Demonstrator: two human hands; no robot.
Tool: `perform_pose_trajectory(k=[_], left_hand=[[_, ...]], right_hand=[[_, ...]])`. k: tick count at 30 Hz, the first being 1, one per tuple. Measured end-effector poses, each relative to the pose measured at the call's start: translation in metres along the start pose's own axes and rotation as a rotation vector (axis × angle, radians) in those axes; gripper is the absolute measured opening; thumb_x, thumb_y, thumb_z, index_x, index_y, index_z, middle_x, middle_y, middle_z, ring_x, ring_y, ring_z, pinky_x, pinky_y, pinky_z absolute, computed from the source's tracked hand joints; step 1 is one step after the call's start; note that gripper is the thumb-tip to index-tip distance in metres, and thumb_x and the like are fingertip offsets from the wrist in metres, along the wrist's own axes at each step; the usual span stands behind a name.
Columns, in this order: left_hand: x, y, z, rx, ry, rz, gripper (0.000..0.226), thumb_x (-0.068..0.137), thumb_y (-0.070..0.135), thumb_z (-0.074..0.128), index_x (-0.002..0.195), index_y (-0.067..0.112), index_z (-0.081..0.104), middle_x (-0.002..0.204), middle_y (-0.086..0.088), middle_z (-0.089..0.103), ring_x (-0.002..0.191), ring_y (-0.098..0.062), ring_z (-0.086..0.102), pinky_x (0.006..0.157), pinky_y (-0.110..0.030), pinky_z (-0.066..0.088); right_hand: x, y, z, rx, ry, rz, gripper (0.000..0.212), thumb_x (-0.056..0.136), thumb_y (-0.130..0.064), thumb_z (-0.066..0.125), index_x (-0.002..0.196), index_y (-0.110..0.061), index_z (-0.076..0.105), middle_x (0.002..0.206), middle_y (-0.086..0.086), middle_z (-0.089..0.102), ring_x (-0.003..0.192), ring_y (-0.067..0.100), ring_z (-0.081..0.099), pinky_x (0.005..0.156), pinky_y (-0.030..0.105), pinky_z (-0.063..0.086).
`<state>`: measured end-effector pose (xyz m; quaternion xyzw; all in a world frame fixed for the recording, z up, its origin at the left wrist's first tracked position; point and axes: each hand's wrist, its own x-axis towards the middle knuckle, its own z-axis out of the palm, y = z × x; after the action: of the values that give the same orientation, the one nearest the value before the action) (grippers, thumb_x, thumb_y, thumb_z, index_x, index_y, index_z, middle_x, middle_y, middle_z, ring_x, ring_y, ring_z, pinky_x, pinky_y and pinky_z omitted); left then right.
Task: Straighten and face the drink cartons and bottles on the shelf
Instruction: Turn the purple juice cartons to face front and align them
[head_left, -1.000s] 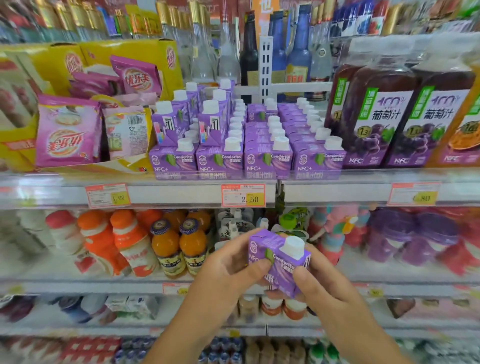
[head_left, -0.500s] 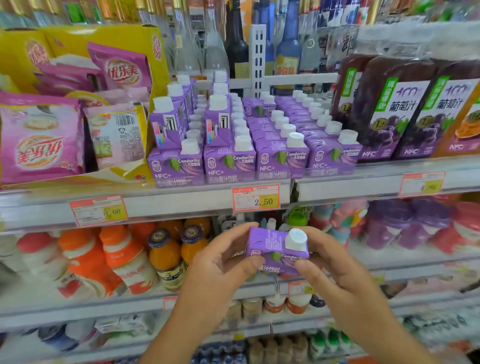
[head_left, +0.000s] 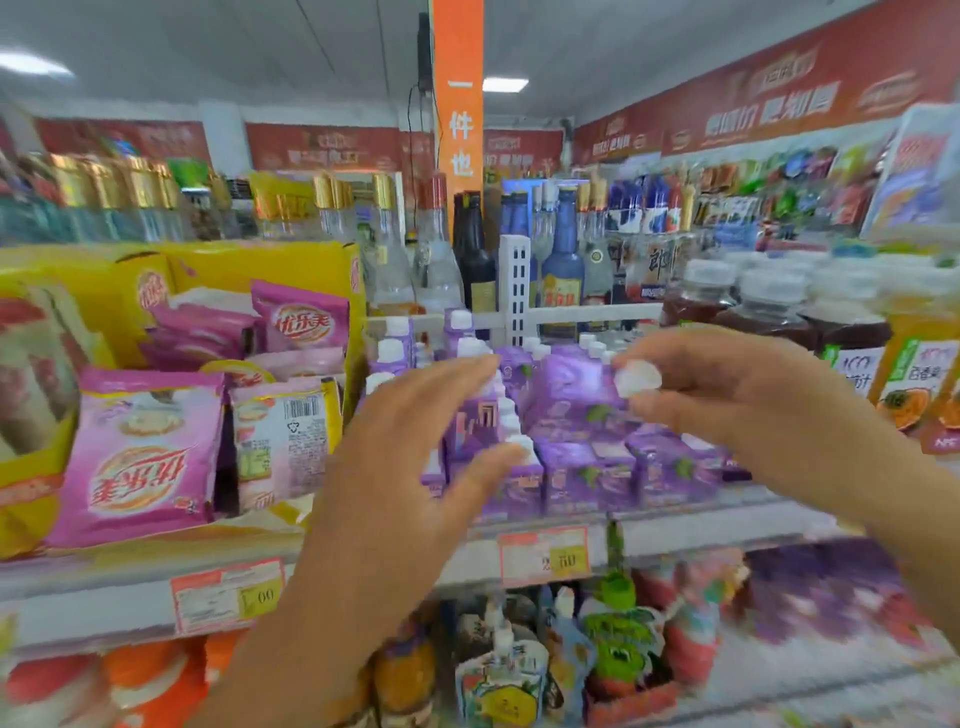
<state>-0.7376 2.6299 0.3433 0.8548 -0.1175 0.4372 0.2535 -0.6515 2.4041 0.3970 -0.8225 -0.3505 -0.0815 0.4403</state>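
Pinching the white cap of one held carton with the right hand, forefinger above and thumb below, just right of frame centre. Holding that purple carton tilted, cap end toward the right, raised over the rows of purple cartons on the shelf; too blurred to tell whether it touches the rows beneath. Stretching the left hand out at frame centre, released, fingers straight and spread, gripping nothing, in front of the left carton columns; contact with them not readable through the smear. Noting the front carton row at the shelf edge, white caps up, print too smeared to read. Logging dark juice bottles at right of frame, just beside the cartons, upright, pale caps on top, labels partly hidden by the right hand. Logging pink sachets in a yellow box at left of frame, same shelf. Spotting a price tag on the shelf lip under the cartons, lower centre. Seeing glass bottles behind the cartons, upper centre, beside a white slotted upright. Catching pouch drinks one shelf down, bottom centre, heavily blurred.
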Motion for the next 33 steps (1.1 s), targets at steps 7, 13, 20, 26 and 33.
perform_pose_trajectory(k=[7,13,20,26,33], left_hand=[[0.034,-0.06,-0.001,0.244,-0.043,0.089,0.045,0.092,0.045,0.047,0.122,0.017,0.066,0.127,0.002,0.064,0.118,-0.009,0.047,0.103,-0.02,0.027],[0.025,-0.071,0.009,0.173,-0.061,0.037,0.041,0.093,0.043,0.046,0.119,0.021,0.068,0.122,0.004,0.064,0.113,-0.009,0.049,0.097,-0.022,0.033],[0.024,-0.073,0.01,0.182,-0.049,0.028,0.041,0.092,0.045,0.046,0.12,0.024,0.067,0.115,0.008,0.063,0.107,-0.007,0.05,0.091,-0.014,0.031],[0.025,-0.076,0.011,0.192,-0.054,0.012,0.041,0.092,0.049,0.046,0.122,0.027,0.065,0.113,0.012,0.062,0.104,-0.007,0.052,0.088,-0.012,0.032],[0.025,-0.076,0.01,0.216,-0.047,0.022,0.043,0.092,0.049,0.046,0.124,0.026,0.064,0.107,0.012,0.061,0.099,-0.006,0.05,0.083,-0.012,0.032]], right_hand=[[0.111,0.029,0.015,-0.302,0.021,0.064,0.018,0.093,-0.018,0.062,0.109,-0.024,0.064,0.099,-0.008,0.063,0.1,0.02,0.063,0.076,0.034,0.051],[0.146,0.066,0.034,-0.459,-0.173,0.148,0.023,0.096,-0.021,0.059,0.119,-0.021,0.062,0.126,0.003,0.06,0.106,0.017,0.057,0.085,0.026,0.041],[0.156,0.071,0.037,-0.587,-0.428,0.239,0.028,0.101,-0.028,0.048,0.125,-0.021,0.061,0.128,0.0,0.06,0.114,0.02,0.056,0.098,0.033,0.044],[0.182,0.076,0.033,-0.462,-0.092,0.169,0.019,0.095,-0.015,0.059,0.11,-0.015,0.071,0.11,0.006,0.068,0.083,0.017,0.061,0.071,0.024,0.046],[0.197,0.099,0.05,-0.497,-0.255,0.234,0.034,0.093,-0.02,0.063,0.128,-0.018,0.062,0.118,0.006,0.062,0.099,0.016,0.053,0.084,0.022,0.036]])
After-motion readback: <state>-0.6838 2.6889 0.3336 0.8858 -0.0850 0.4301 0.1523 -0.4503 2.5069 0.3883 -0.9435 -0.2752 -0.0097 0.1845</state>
